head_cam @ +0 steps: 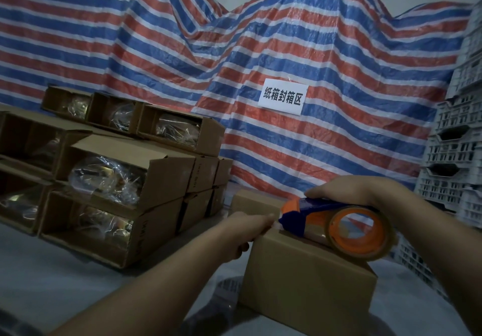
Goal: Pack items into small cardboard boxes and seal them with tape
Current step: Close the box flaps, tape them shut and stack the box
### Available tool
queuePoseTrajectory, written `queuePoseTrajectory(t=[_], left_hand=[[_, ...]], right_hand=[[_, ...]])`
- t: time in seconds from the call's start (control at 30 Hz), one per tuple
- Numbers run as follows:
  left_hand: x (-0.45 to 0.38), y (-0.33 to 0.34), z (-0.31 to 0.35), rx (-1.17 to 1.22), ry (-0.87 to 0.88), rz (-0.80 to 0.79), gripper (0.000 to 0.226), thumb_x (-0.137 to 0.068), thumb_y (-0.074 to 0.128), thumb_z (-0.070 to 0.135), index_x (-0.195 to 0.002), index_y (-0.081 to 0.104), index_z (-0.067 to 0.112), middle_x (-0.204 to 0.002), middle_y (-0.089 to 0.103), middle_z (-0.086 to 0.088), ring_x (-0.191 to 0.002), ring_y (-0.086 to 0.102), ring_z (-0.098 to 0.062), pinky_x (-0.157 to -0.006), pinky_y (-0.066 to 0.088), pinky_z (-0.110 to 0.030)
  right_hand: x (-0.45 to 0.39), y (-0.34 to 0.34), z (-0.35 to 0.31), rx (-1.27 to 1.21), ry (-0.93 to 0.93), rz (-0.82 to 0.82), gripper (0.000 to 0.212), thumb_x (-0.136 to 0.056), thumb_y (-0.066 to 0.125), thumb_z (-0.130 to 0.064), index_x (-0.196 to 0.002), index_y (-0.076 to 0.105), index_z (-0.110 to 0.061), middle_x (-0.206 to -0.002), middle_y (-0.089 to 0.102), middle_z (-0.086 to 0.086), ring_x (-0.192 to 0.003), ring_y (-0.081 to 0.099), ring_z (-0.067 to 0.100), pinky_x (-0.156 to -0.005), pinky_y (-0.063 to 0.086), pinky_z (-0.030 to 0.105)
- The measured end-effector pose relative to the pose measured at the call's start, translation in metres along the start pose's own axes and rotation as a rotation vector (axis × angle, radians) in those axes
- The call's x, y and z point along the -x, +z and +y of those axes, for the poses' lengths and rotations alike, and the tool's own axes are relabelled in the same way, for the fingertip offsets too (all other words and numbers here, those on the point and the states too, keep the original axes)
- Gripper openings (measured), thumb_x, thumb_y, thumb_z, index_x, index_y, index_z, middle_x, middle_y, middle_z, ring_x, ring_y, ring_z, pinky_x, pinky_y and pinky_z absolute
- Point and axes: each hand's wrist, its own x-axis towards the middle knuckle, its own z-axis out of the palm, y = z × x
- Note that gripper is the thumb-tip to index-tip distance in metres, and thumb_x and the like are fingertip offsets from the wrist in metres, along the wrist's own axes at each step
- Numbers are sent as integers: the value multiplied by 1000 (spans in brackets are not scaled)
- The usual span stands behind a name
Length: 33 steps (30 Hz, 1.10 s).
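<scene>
Right now the right hand grips the tape dispenser atop the box, just beside the left hand pinching the box's far-left edge.

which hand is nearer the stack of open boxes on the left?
Left. The left hand grips the near-left top edge of the closed box, just right of the stack of open boxes. The right hand holds the tape dispenser atop that box, farther right.
</scene>
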Motion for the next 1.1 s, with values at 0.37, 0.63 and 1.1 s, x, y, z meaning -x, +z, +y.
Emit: queuePoseTrajectory(t=[0.37, 0.63, 1.1], left_hand=[[-8, -2, -1, -1, -36, -31, 35, -91, 58, 46, -108, 63, 16, -81, 48, -1, -57, 34, -12, -49, 26, -22], [-6, -1, -1, 40, -47, -26, 24, -91, 59, 43, -93, 62, 18, -73, 47, 0, -53, 33, -11, -45, 25, -18], [4, -1, 13, -251, 267, 225, 28, -88, 69, 45, -96, 61, 20, -88, 64, 4, -78, 60, -10, -70, 54, -29]], right_hand=[[-4, -9, 8, -41, 19, -27, 46, -98, 46, -63, -91, 68, -23, -58, 69, -9, -48, 63, 3, -61, 46, 21], [4, -19, 31, 43, 55, -27, 46, -96, 47, -64, -85, 66, -24, -62, 66, -6, -53, 60, 6, -70, 47, 26], [12, -7, 70, 204, 159, -18, 53, -91, 44, -74, -92, 67, -26, -83, 70, -3, -74, 66, 9, -69, 45, 27]])
